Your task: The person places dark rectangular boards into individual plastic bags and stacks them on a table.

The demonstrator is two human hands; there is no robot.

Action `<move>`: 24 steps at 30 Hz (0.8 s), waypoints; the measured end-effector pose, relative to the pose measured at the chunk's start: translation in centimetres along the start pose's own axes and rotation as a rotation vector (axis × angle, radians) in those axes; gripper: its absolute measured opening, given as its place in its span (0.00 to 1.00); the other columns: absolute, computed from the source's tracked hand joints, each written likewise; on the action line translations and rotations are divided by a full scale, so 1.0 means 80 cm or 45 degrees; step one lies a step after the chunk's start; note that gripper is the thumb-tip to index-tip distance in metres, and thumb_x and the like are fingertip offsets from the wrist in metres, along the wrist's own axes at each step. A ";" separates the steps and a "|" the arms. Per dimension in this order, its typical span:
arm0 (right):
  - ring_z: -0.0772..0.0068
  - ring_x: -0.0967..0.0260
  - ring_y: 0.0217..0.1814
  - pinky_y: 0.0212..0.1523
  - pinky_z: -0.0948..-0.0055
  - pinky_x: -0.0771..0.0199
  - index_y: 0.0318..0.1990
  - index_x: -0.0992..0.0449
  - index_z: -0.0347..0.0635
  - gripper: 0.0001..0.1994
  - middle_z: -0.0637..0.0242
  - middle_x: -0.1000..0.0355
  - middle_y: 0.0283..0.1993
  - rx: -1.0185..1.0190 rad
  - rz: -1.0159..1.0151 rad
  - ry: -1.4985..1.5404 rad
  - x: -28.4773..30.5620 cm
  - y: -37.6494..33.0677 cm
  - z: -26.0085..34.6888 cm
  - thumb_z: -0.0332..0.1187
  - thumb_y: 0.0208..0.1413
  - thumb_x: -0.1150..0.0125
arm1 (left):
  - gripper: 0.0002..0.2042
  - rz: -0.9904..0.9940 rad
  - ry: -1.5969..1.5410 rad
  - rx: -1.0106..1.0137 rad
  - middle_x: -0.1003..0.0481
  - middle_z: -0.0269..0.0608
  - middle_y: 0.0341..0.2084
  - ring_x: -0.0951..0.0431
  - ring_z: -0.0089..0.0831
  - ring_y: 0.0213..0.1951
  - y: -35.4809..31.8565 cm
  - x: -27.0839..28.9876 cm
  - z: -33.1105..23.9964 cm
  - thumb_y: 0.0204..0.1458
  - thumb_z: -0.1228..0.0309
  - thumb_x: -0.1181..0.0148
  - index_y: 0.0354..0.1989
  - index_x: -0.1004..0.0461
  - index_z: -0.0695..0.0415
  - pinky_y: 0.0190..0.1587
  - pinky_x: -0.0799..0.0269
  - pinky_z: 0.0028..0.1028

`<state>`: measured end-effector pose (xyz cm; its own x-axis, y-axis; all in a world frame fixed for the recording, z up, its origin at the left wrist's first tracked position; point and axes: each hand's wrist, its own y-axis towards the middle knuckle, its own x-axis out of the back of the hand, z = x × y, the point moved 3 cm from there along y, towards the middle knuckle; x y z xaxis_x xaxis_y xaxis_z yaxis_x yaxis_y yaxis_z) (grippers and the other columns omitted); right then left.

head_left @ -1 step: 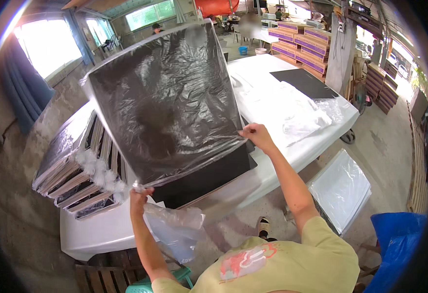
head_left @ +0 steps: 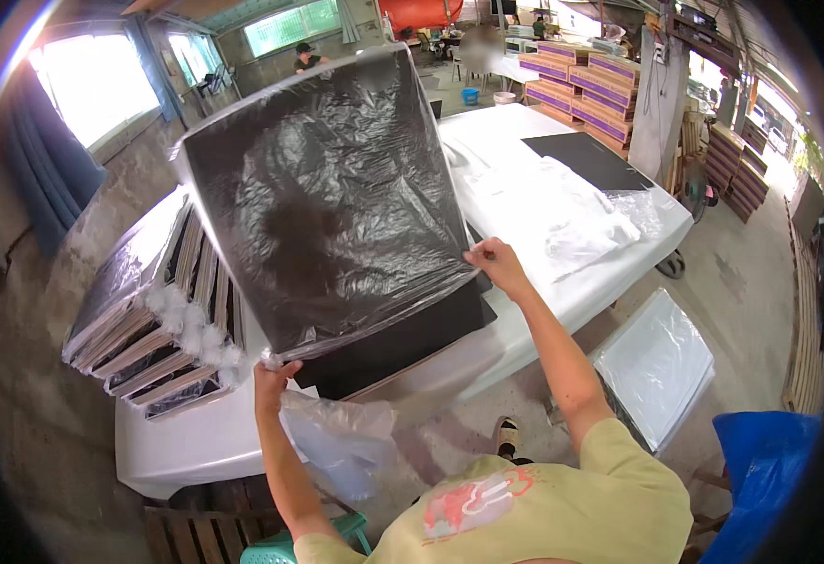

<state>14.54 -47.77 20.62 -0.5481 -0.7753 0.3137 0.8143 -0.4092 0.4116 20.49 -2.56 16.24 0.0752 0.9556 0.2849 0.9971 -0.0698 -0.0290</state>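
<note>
A large black panel (head_left: pixel 337 197) in a clear plastic bag stands tilted up before me, its film wrinkled and shiny. My left hand (head_left: pixel 274 383) is closed on gathered film at the lower left corner of the plastic bag (head_left: pixel 374 326). At the lower right edge my right hand (head_left: pixel 496 263) pinches the film between thumb and fingers. Beneath it another black panel (head_left: pixel 402 346) lies flat on the white-covered table (head_left: pixel 196 451). Loose clear film (head_left: pixel 341 432) hangs below my left hand.
Bagged panels (head_left: pixel 163 320) are piled on the table at left. White plastic sheets (head_left: pixel 572 211) and a black panel (head_left: pixel 586 160) lie at right. A film-covered stack (head_left: pixel 656 367) stands low on the right, near a blue sheet (head_left: pixel 769 470). Boxes (head_left: pixel 581 89) are stacked farther back. A person (head_left: pixel 308 60) is behind.
The bagged panel has shifted slightly to the right, its top dipping a little. Both hands have moved slightly right with it, keeping their grip on the film.
</note>
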 end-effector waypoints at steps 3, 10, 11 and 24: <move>0.83 0.44 0.28 0.29 0.81 0.42 0.27 0.31 0.38 0.12 0.72 0.38 0.26 -0.065 -0.045 0.339 -0.010 -0.020 -0.010 0.39 0.47 0.42 | 0.10 -0.116 0.250 -0.442 0.28 0.37 0.16 0.29 0.27 0.19 -0.019 -0.008 -0.023 0.33 0.71 0.35 0.21 0.29 0.63 0.22 0.36 0.26; 0.70 0.37 0.44 0.44 0.75 0.38 0.43 0.35 0.39 0.23 0.64 0.36 0.42 -0.331 0.380 0.337 0.010 -0.133 -0.034 0.34 0.38 0.34 | 0.20 -0.377 0.553 -0.262 0.30 0.54 0.20 0.29 0.46 0.27 -0.108 -0.044 0.018 0.37 0.59 0.37 0.23 0.31 0.67 0.31 0.37 0.37; 0.68 0.37 0.45 0.46 0.75 0.39 0.44 0.36 0.39 0.27 0.63 0.36 0.44 -0.180 0.481 0.138 0.015 -0.154 -0.030 0.35 0.35 0.32 | 0.21 -0.366 0.602 -0.140 0.30 0.55 0.20 0.29 0.47 0.27 -0.121 -0.044 0.048 0.37 0.57 0.38 0.22 0.32 0.68 0.31 0.37 0.37; 0.49 0.39 0.19 0.18 0.62 0.44 0.27 0.38 0.42 0.06 0.57 0.40 0.15 -0.196 -0.329 -0.721 0.070 -0.323 -0.069 0.32 0.50 0.50 | 0.06 -0.855 0.848 -0.007 0.28 0.52 0.17 0.29 0.50 0.23 -0.286 -0.062 0.115 0.37 0.78 0.48 0.26 0.29 0.60 0.26 0.36 0.38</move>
<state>-8.53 -44.15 7.02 -0.7122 -0.2851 0.6415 0.6372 -0.6461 0.4202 -2.75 -3.08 6.67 -0.5273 0.4365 0.7289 0.8334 0.4329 0.3436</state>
